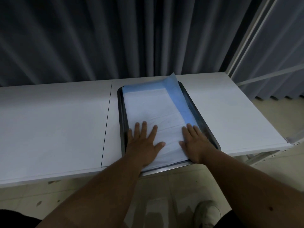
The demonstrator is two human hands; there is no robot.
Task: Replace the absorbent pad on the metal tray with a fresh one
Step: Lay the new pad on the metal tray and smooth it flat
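Note:
A white absorbent pad (153,106) with blue borders lies in the metal tray (204,127) on the white table. Its blue right edge is folded up and sticks out past the tray's far right corner. My left hand (144,143) lies flat on the pad's near left part, fingers spread. My right hand (195,142) lies flat on the pad's near right part, its fingers reaching the blue border. Both palms press down on the pad. The tray's near edge juts slightly over the table's front edge.
The white table (54,125) has a thin seam left of the tray. Dark grey curtains (98,38) hang behind it. A white metal frame (256,38) stands at the right. Tiled floor and a white shoe (208,213) show below.

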